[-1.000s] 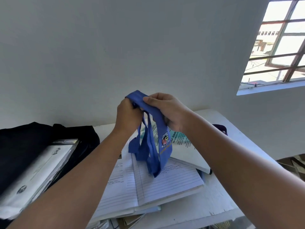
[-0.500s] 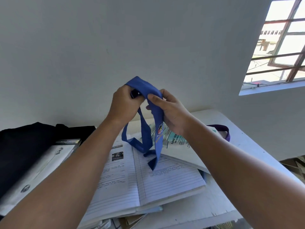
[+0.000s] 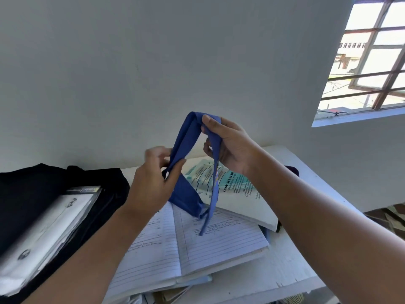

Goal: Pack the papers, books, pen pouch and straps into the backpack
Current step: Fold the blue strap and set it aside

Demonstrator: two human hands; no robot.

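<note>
Head view shows the blue strap (image 3: 185,145) held up above the open notebook (image 3: 203,244), right hand (image 3: 230,145) pinching its top fold, left hand (image 3: 153,183) pinching lower down, with the black backpack (image 3: 43,194) left of the notebook.

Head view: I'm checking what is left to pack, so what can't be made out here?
- Purple strap: mostly hidden behind the right forearm.
- Blue strap: badge edge-on, unreadable.
- Backpack: cut off at the left edge; opening unclear.
- Left hand: fingers motion-blurred.
- Notebook: handwriting too small.
</note>
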